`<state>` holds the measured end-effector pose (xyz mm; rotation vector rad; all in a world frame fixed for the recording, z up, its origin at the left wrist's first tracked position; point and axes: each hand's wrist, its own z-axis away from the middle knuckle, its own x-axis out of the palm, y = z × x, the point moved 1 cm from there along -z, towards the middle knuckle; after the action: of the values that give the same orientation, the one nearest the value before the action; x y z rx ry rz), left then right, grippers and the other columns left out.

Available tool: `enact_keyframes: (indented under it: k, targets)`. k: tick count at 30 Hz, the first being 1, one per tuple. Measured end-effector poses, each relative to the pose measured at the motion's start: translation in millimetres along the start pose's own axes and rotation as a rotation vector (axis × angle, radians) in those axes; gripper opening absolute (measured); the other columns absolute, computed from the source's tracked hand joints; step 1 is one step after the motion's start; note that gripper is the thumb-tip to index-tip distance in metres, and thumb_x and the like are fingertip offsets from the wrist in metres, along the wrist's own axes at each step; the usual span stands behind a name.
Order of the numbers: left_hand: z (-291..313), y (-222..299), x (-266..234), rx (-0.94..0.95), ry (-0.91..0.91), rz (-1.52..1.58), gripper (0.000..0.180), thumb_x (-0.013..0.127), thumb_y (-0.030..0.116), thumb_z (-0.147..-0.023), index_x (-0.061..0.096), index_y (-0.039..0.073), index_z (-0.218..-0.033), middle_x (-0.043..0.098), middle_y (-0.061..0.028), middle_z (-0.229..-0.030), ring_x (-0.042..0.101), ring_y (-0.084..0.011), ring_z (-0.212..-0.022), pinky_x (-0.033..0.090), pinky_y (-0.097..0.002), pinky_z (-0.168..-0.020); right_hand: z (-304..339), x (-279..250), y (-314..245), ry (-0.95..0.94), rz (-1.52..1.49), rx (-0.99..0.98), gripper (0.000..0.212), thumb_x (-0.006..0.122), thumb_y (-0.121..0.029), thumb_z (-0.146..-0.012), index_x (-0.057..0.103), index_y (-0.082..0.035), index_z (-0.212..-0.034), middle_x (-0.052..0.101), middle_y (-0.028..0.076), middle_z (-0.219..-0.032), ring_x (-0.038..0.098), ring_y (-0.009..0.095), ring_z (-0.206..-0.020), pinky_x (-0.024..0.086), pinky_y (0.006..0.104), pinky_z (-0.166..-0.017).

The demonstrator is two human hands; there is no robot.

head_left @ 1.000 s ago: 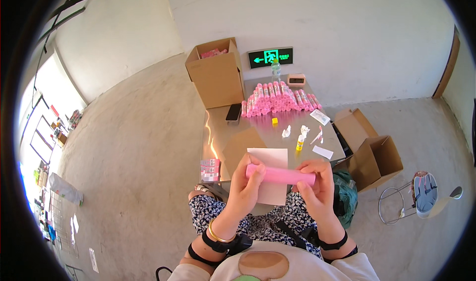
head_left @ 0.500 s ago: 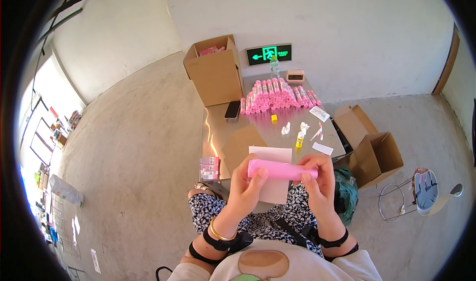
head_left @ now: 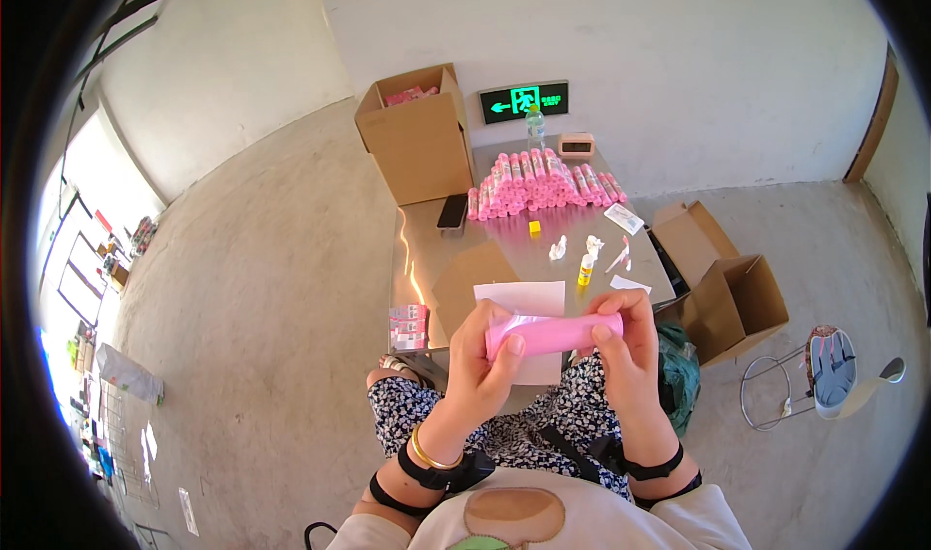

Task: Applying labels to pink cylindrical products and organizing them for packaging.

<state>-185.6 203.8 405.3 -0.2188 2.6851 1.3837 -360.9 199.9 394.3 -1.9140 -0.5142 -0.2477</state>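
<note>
Between my two hands is a pink roll point(head_left: 555, 339) of thin, shiny film, held roughly level above the table's near edge. My left hand point(head_left: 477, 361) is closed round its left end, thumb on the front. At the other end, my right hand point(head_left: 630, 341) pinches the roll with thumb and fingers. A glossy loose-looking fold shows along the top near the left hand. Behind and below the roll lies a white paper sheet point(head_left: 519, 296), partly hidden by it. A yellow-and-white glue stick point(head_left: 585, 271) stands just beyond, with a small yellow cap point(head_left: 534, 227) farther off.
Many wrapped pink rolls point(head_left: 543, 186) are piled at the table's back, near a bottle point(head_left: 535, 128) and small clock point(head_left: 576, 145). A phone point(head_left: 452, 212), printed labels point(head_left: 408, 327) and crumpled paper point(head_left: 558, 247) lie around. Cardboard boxes point(head_left: 415, 147) stand back left and right; a stool point(head_left: 832, 375) is farther right.
The roll's right end has tipped slightly upward as my right hand rose a little. More of the shiny fold shows near my left hand. The view has shifted slightly.
</note>
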Motion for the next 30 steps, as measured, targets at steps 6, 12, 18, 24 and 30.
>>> enact_keyframes:
  k: [6,12,18,24,30]
  targets:
    - [-3,-7,-2,-0.155,0.045,0.09,0.019,0.048,0.02,-0.094,0.048,0.003,-0.084,0.044,0.0004,-0.071,0.037,-0.0067,-0.065,0.033,-0.0231,-0.059,5,6,1,-0.016,0.085,-0.031,0.021,0.056,0.001,-0.085,0.045,-0.004,-0.102,0.049,0.008,-0.102,0.051,0.011,-0.084,0.045,0.0227,-0.072]
    - [0,-8,0,-0.114,0.134,0.04,0.02,0.049,0.019,-0.093,0.048,0.003,-0.082,0.046,-0.0016,-0.069,0.04,-0.0086,-0.063,0.035,-0.0245,-0.058,2,6,6,-0.004,0.152,-0.07,0.018,0.055,-0.002,-0.086,0.045,-0.004,-0.101,0.05,0.007,-0.099,0.052,0.011,-0.083,0.047,0.0241,-0.068]
    - [4,-8,-4,0.229,0.171,-0.234,0.018,0.051,0.016,-0.09,0.051,0.0,-0.082,0.051,-0.0095,-0.07,0.05,-0.0175,-0.062,0.038,-0.0276,-0.058,-4,-1,9,0.0,-0.269,0.32,0.016,0.055,-0.006,-0.087,0.047,-0.004,-0.101,0.053,0.008,-0.096,0.055,0.013,-0.078,0.047,0.0248,-0.063]
    - [-5,-21,-4,-0.156,0.077,0.095,0.011,0.049,0.01,-0.091,0.05,0.001,-0.084,0.05,-0.0022,-0.077,0.045,-0.0083,-0.065,0.037,-0.0245,-0.059,0,7,8,0.013,0.016,0.09,0.017,0.055,-0.005,-0.087,0.05,-0.002,-0.103,0.055,0.01,-0.099,0.056,0.014,-0.076,0.049,0.0263,-0.064]
    - [-4,-7,-1,-0.182,0.023,0.045,0.012,0.046,0.012,-0.094,0.049,0.002,-0.089,0.05,-0.0004,-0.08,0.043,-0.0058,-0.074,0.036,-0.022,-0.068,-2,-3,12,-0.001,-0.019,0.031,0.017,0.054,-0.001,-0.086,0.051,0.0,-0.103,0.055,0.011,-0.102,0.057,0.015,-0.078,0.05,0.0285,-0.068]
